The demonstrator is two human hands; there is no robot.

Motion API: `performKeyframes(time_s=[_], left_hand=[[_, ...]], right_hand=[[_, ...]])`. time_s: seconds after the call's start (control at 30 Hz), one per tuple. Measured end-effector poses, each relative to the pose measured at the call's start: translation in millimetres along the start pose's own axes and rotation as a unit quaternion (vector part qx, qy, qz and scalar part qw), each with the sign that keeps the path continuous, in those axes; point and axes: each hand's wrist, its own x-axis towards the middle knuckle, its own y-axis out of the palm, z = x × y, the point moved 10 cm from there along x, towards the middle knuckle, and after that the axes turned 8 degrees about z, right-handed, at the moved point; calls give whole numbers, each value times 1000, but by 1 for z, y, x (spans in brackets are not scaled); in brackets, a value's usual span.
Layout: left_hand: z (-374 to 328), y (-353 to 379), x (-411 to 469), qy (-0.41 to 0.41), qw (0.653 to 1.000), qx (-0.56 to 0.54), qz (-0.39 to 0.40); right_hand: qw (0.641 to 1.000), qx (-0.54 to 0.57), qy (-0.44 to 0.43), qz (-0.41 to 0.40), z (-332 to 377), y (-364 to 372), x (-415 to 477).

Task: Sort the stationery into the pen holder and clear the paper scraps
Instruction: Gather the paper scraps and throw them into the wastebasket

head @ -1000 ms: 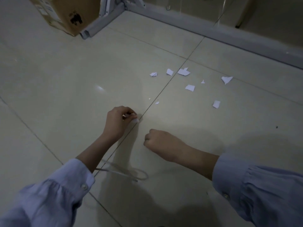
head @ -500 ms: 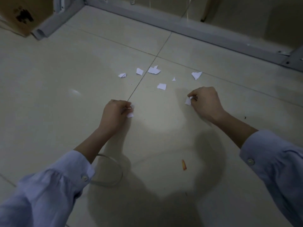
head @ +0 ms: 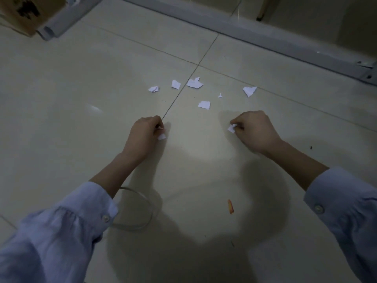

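Note:
Several white paper scraps lie on the pale tiled floor, among them a crumpled one (head: pixel 153 89), a larger one on the tile joint (head: pixel 194 83), a square one (head: pixel 204 104) and a pointed one (head: pixel 249 91). My left hand (head: pixel 142 135) is low over the floor and pinches a white scrap (head: pixel 161 136) in curled fingers. My right hand (head: pixel 255 130) pinches another scrap (head: pixel 232 127) between thumb and fingers. Both hands sit just short of the loose scraps. No pen holder or stationery is in view.
A cardboard box (head: pixel 26 11) stands at the back left beside a grey metal frame leg (head: pixel 61 19). A grey floor rail (head: pixel 265 35) runs along the back. A thin cable loop (head: pixel 140 211) lies near my left sleeve, and a small orange bit (head: pixel 230 206) near me.
My right hand reached from the near floor to the right and picked up a scrap there. My left hand keeps its scrap. The view shifted right.

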Motion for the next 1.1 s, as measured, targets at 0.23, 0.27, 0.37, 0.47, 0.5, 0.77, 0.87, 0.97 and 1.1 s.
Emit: performKeyframes(time_s=[0.23, 0.27, 0.37, 0.47, 0.5, 0.77, 0.87, 0.97, 1.1], left_hand=[[3, 8, 5, -13, 1000, -7, 15], [4, 8, 5, -15, 1000, -8, 19], [6, 9, 8, -27, 999, -17, 28], [11, 6, 11, -50, 998, -38, 20], [15, 3, 13, -63, 997, -50, 11], [39, -22, 42, -118, 987, -90, -66], [44, -26, 60, -135, 983, -106, -66], [48, -24, 79, -148, 985, -88, -33], [38, -20, 101, -114, 993, -14, 16]], right_hand=[[999, -46, -10, 19, 15, 23, -10], [998, -51, -10, 23, 15, 25, -11], [995, -86, 4, 43, 14, 31, -9], [993, -108, 9, 42, 15, 30, -3], [995, -91, 12, 35, 15, 25, 1], [969, 228, 90, -43, 1, -13, 39], [964, 254, 66, -40, 12, -14, 54], [981, 189, 22, -32, 29, -10, 67], [998, 62, -22, -8, 44, 0, 83]])
